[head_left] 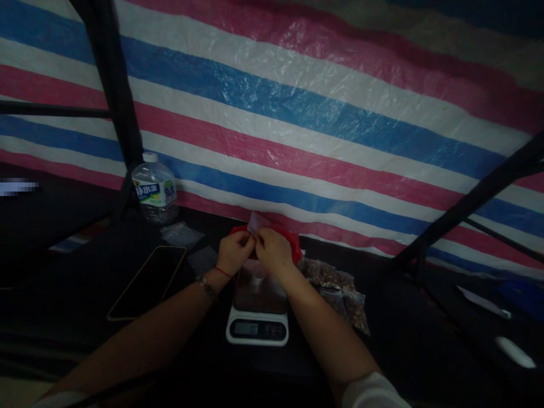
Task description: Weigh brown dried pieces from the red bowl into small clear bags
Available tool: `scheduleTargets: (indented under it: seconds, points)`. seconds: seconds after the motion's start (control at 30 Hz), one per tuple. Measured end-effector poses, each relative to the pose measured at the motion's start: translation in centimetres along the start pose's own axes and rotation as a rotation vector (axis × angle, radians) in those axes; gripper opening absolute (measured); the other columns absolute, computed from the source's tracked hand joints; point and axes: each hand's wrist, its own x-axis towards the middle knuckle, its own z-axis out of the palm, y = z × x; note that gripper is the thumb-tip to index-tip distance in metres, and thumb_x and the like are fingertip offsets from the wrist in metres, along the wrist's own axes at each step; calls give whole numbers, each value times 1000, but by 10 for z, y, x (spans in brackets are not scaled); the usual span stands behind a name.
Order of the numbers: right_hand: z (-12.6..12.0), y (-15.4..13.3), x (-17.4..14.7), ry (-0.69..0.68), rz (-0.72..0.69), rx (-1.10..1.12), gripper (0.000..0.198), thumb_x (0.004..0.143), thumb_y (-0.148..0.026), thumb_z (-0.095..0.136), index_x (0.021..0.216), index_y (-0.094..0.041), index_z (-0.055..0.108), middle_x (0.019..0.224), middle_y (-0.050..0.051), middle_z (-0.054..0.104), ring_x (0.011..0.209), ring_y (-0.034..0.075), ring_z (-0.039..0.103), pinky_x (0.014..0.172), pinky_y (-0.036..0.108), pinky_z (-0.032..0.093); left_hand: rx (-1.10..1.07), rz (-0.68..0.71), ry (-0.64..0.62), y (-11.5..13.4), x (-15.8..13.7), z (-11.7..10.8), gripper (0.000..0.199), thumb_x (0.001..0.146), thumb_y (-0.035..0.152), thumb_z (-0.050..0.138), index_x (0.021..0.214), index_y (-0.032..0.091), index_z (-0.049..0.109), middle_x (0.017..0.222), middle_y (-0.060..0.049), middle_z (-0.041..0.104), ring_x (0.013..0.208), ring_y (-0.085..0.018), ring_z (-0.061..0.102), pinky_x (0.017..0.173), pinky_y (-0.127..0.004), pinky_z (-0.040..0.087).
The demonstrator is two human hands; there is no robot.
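My left hand (234,252) and my right hand (272,249) meet over the far end of a digital kitchen scale (258,333). Both pinch a small clear plastic bag (255,222), whose upper part sticks up past my fingertips. Behind my hands lies a red plastic bag (294,242), largely covered by them. A small pale, round item (258,273) sits on the scale's plate; its kind is too dim to tell. To the right of the scale, beside my right forearm, are several filled clear bags (329,275) with brownish contents.
A phone (148,283) lies left of the scale, near flat clear bags (181,233). A large plastic bottle (155,190) stands at the back left. Dark metal posts (113,85) frame a striped tarp (306,130). A white object (515,351) lies far right.
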Motion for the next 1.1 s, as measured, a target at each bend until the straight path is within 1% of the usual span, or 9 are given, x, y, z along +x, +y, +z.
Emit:
scheduleTargets:
  seconds: [0.13, 0.23, 0.37, 0.5, 0.6, 0.8, 0.93, 1.0, 1.1]
  points:
    - [-3, 9, 4, 97, 1, -18, 19, 89, -18, 43, 92, -18, 62, 90, 9, 64, 86, 22, 58, 77, 33, 43, 5, 4, 2, 0, 0, -2, 24, 77, 32, 54, 60, 18, 62, 57, -1, 63, 55, -13, 57, 57, -24, 41]
    - [-3, 17, 7, 138, -145, 27, 20, 86, -11, 44, 94, -16, 63, 97, 10, 62, 95, 22, 56, 84, 32, 45, -30, 11, 4, 1, 0, -1, 25, 78, 33, 53, 62, 18, 63, 58, -1, 64, 55, -13, 58, 56, -23, 41]
    - [2, 21, 8, 90, -350, 65, 25, 89, -12, 44, 96, -18, 67, 117, 10, 58, 104, 20, 55, 89, 31, 46, -42, 21, 16, 0, 0, 0, 25, 79, 34, 52, 65, 17, 64, 60, -2, 65, 56, -13, 59, 57, -23, 42]
    - [10, 23, 9, 70, -356, 65, 27, 91, -18, 46, 106, -19, 68, 133, 9, 53, 116, 22, 51, 98, 34, 42, -10, 64, 22, -2, -1, 1, 25, 80, 33, 51, 64, 17, 63, 60, -2, 64, 55, -13, 58, 56, -23, 42]
    - [11, 23, 9, 31, -349, 39, 29, 92, -21, 46, 113, -19, 66, 136, 9, 51, 120, 23, 49, 101, 35, 41, 30, 142, 33, -2, -3, 1, 25, 81, 31, 51, 64, 17, 63, 60, -2, 64, 55, -12, 58, 56, -23, 42]
    - [3, 25, 12, -95, -338, -28, 25, 89, -16, 49, 99, -16, 71, 105, 10, 68, 96, 20, 60, 88, 30, 46, 58, 424, 49, 2, -3, -7, 24, 86, 29, 48, 74, 18, 65, 70, -4, 69, 66, -15, 63, 65, -26, 47]
    - [-3, 32, 15, -33, -250, 90, 23, 86, -13, 51, 95, -18, 72, 97, 7, 69, 90, 18, 61, 82, 27, 45, 74, 549, 113, 3, 2, -14, 20, 81, 26, 52, 94, 17, 65, 92, -8, 70, 88, -21, 63, 83, -35, 48]
    - [-7, 34, 15, -7, -205, 185, 18, 82, -13, 56, 92, -17, 71, 90, 6, 69, 84, 17, 61, 78, 26, 44, 108, 601, 80, 4, 5, -18, 35, 76, 26, 56, 109, 17, 62, 109, -10, 66, 104, -24, 59, 93, -40, 44]
    - [-13, 35, 15, -15, -194, 310, 10, 75, -14, 65, 84, -15, 69, 82, 4, 68, 75, 15, 58, 70, 25, 42, 179, 640, -45, 5, 9, -21, 59, 72, 32, 60, 128, 19, 52, 131, -11, 56, 121, -29, 48, 104, -47, 33]
